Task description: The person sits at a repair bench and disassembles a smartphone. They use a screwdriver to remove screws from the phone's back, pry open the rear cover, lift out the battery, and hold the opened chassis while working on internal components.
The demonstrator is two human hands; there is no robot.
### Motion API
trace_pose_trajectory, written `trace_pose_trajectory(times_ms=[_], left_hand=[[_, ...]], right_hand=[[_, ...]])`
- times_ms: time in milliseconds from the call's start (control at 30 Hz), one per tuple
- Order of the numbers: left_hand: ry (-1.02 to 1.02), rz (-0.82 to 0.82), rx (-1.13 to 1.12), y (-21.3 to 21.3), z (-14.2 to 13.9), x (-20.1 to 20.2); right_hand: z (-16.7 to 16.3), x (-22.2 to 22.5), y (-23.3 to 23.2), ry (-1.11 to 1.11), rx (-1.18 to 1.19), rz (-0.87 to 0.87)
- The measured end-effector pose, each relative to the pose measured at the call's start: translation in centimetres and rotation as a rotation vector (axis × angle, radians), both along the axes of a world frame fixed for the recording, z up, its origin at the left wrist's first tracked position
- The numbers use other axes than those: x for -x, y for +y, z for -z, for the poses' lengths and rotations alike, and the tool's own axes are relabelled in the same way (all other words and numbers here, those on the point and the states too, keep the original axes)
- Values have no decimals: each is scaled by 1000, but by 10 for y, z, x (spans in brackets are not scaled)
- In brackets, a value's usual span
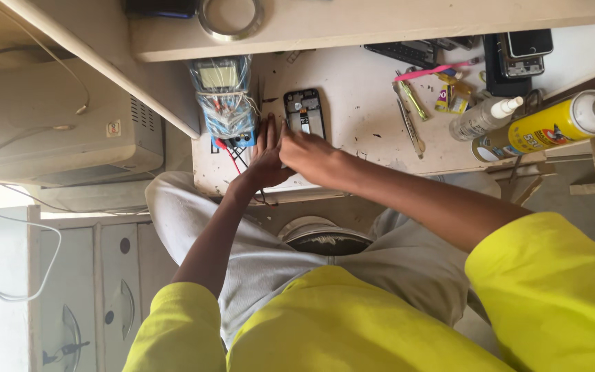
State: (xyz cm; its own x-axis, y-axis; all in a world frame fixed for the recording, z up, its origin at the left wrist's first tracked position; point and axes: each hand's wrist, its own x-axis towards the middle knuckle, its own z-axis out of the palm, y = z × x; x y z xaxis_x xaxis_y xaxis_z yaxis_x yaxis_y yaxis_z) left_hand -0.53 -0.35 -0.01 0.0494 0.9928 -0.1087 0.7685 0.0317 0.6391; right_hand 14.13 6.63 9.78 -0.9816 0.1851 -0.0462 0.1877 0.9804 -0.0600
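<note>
**Two hands meeting at an opened phone on a repair bench**

Two bare hands converge at the near edge of the white, scuffed bench (373,117), just at 6 o'clock of the opened black smartphone body (304,111), which lies flat with its inner frame and parts exposed. The left hand (264,157) reaches up from the lap, its fingers extended toward the phone's lower left corner, beside thin red and black wires. The right hand (306,153) crosses in from 4 o'clock, forearm stretched diagonally, knuckles up and fingers curled loosely over the left. Whether either hand pinches anything cannot be told: the fingertips overlap and hide each other.

At 9 o'clock of the phone stands a blue handheld meter wrapped in clear plastic film (223,93). At 3 o'clock lie slim metal tweezers (409,124), a pink-handled tool (430,71) and a yellow cylindrical cartridge with a white nozzle (549,125), with a small clear bottle (482,117) just beside it.

Judged from the pose, the step in hand is fine work at the phone's lower end, possibly with the wires. The next move would likely call for steady fingertips and one hand bracing the phone against sliding.
</note>
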Motion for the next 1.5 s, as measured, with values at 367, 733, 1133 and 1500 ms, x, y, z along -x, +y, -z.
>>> trace_pose_trajectory(times_ms=[367,733,1133,1500], left_hand=[[119,3,-9,0,0,-5],[90,-28,48,-5,-9,-12],[109,-10,1,-4,-8,-9],[76,-14,-20,-6,-10,-11]], right_hand=[[-6,-32,7,-79,-64,-21],[-6,-19,21,-50,312,63],[-23,-13,14,-172,241,-31],[-17,-22,17,148,316,-24]])
